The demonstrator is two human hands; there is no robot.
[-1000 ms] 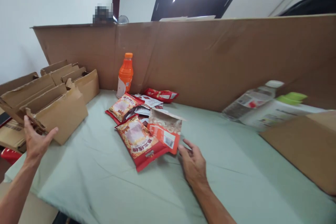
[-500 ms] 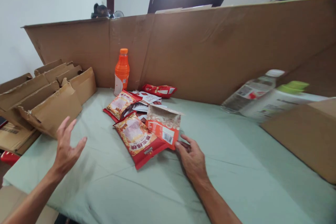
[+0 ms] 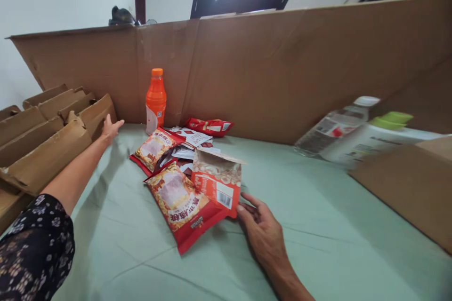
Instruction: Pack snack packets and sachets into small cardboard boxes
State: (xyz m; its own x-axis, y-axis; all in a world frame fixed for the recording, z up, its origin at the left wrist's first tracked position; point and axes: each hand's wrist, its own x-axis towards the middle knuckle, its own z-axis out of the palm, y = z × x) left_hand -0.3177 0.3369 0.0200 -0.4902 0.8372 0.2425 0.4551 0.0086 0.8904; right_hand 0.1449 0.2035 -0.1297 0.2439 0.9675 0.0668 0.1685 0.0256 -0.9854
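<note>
My left hand point(image 3: 111, 129) reaches far forward along the cardboard box with dividers point(image 3: 52, 150). Its fingers are apart, near the box's far corner, and it holds nothing. Low on the right, my right hand point(image 3: 263, 228) has thumb and fingers closed at the lower right corner of an orange snack packet point(image 3: 215, 188), partly hiding its grip. The packet leans up with a flap at its top. Against it lie a red walnut snack bag point(image 3: 185, 202) and a second red snack bag point(image 3: 155, 148). White and brown sachets point(image 3: 196, 136) are heaped behind them.
An orange drink bottle point(image 3: 156, 101) stands near the tall cardboard wall point(image 3: 254, 70), beside another red packet point(image 3: 210, 126). On the right are a clear plastic bottle point(image 3: 335, 127), a white container with a green cap point(image 3: 391, 121) and a cardboard flap point(image 3: 409, 183). Green cloth point(image 3: 318, 254) covers the table.
My left hand has moved forward, from above the cloth to the far end of the divided box. My right hand stays at the orange packet. The view has shifted slightly.
</note>
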